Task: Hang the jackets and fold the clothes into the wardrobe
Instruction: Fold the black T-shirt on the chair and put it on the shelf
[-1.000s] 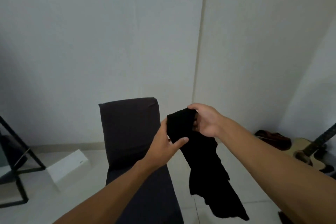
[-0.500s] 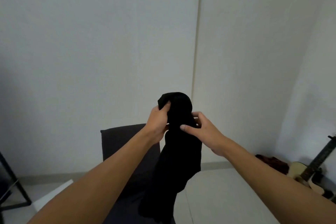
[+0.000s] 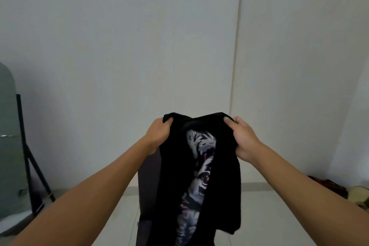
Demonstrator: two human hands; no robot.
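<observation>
We have the black garment [image 3: 225, 166] up in front of us, chest high, gripped at its top edge by both hands. Our left hand [image 3: 158, 136] is closed around the left corner, fingers curled over the cloth; our right hand [image 3: 242, 142] is clenched on the right corner, thumb on the near side. Between them the fabric falls open and shows a grey, white and pink printed panel [image 3: 201, 168] down the middle, so we judge this to be a printed top being spread out. It hangs free in the air, its lower part dropping past the bottom of the view, in front of a dark chair [image 3: 148, 181].

How far along are we? Early, by the look of it: this 1 piece is neither folded nor hung, and no wardrobe shows here, only bare wall [image 3: 119, 46], a mirror stand [image 3: 26, 146] at left and a guitar [image 3: 359, 195] at right. Folding and putting away are both left to do.
</observation>
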